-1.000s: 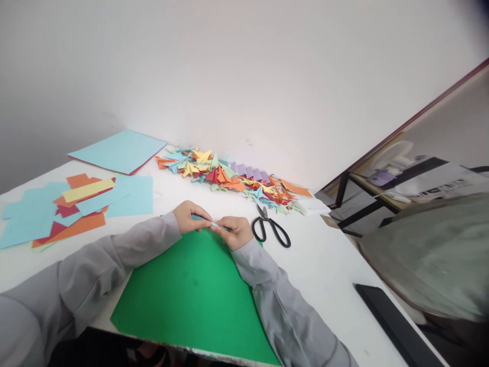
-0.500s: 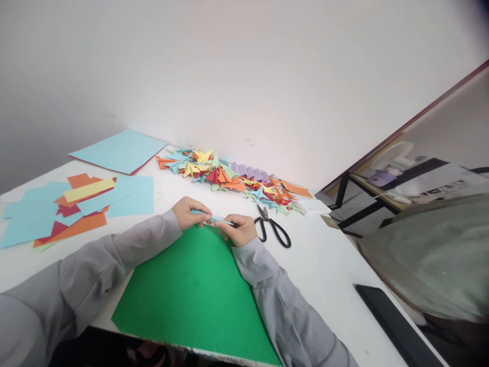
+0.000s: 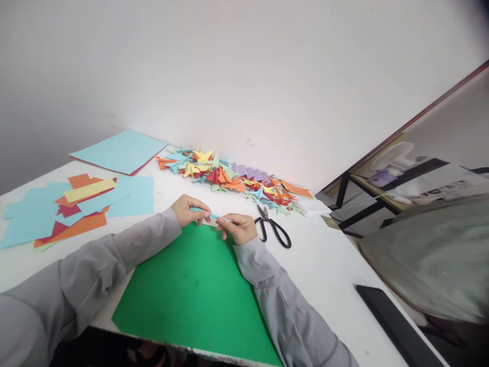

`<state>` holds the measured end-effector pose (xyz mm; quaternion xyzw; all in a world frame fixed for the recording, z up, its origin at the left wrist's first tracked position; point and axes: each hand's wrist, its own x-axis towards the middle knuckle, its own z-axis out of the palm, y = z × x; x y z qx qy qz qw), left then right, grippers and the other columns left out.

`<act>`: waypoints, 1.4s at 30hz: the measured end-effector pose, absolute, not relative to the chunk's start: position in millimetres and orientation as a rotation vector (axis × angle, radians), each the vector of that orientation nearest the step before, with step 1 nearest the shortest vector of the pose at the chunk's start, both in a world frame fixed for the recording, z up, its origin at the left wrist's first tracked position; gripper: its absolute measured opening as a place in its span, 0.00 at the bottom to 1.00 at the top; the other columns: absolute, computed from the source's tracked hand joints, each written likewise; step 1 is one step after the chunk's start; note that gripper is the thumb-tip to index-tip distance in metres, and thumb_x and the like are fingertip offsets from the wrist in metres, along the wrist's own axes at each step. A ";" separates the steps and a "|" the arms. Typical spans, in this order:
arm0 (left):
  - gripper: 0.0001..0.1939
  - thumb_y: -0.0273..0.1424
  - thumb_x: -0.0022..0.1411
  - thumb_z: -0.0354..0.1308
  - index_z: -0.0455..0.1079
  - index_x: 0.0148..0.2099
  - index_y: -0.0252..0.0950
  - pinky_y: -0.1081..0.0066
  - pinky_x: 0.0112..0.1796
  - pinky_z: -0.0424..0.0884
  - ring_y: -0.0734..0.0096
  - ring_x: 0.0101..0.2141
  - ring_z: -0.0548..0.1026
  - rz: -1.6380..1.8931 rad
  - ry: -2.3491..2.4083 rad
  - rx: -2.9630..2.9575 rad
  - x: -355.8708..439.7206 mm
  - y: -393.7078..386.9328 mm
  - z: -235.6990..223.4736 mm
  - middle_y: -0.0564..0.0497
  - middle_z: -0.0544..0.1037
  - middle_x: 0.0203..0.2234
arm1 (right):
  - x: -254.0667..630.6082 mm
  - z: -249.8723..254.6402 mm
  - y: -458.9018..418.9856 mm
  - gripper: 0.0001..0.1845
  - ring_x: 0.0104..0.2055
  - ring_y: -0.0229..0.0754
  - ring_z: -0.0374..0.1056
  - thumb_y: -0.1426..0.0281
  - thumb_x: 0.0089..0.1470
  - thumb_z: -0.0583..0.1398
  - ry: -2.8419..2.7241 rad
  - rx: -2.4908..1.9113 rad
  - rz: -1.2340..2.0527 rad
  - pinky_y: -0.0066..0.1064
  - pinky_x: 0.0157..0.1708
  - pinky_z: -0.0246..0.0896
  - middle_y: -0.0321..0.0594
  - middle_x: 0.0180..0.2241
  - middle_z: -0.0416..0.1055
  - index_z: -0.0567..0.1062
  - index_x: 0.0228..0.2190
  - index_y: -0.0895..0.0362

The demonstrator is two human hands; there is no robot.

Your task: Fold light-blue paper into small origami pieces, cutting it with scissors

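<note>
Between my two hands is a narrow folded piece of light blue paper, held over the far edge of the green mat. My left hand pinches its left end between thumb and fingers. The right end sits in the closed fingers of my right hand. My fingers hide much of the paper, so its full shape cannot be made out. Just right of my right hand lie black-handled scissors, their blades pointing toward the wall.
Against the wall lies a long heap of small folded colored papers. Loose paper pieces and a blue sheet are on the left. A dark flat object lies near the right edge, beyond which is a green-grey seat.
Both hands have risen slightly off the mat with the blue paper. My right hand has shifted a little to the right, and more of the paper's middle shows between the hands.
</note>
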<state>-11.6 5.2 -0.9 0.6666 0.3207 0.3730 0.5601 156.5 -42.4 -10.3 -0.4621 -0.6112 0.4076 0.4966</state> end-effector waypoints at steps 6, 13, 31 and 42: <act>0.12 0.34 0.42 0.59 0.71 0.27 0.29 0.75 0.20 0.66 0.77 0.15 0.68 0.872 0.765 1.570 -13.4 7.9 -1.2 0.48 0.75 0.18 | 157.8 -10.0 -41.8 0.11 0.09 0.31 0.58 0.64 0.38 0.61 -1.392 -1.100 1.026 0.22 0.09 0.49 0.35 0.12 0.67 0.73 0.16 0.60; 0.11 0.33 0.42 0.60 0.70 0.25 0.28 0.74 0.20 0.66 0.77 0.14 0.69 0.834 0.739 1.543 -11.9 6.8 1.5 0.48 0.75 0.18 | 158.7 -8.8 -41.1 0.11 0.09 0.31 0.59 0.65 0.36 0.62 -1.255 -1.099 1.140 0.22 0.09 0.51 0.35 0.10 0.67 0.73 0.14 0.60; 0.12 0.26 0.34 0.64 0.67 0.24 0.28 0.77 0.21 0.67 0.77 0.16 0.70 0.653 0.727 1.361 -3.5 -2.5 -0.1 0.54 0.71 0.13 | 165.0 -12.0 -31.0 0.11 0.10 0.31 0.58 0.63 0.36 0.61 -0.938 -0.955 1.219 0.22 0.10 0.50 0.33 0.12 0.66 0.71 0.16 0.59; 0.13 0.30 0.38 0.62 0.67 0.29 0.29 0.75 0.19 0.67 0.79 0.15 0.68 0.815 0.787 1.317 -2.3 4.0 -2.2 0.54 0.70 0.15 | 158.6 -14.5 -36.3 0.19 0.18 0.34 0.63 0.63 0.36 0.61 -1.147 -1.023 1.127 0.25 0.15 0.57 0.34 0.23 0.67 0.67 0.34 0.55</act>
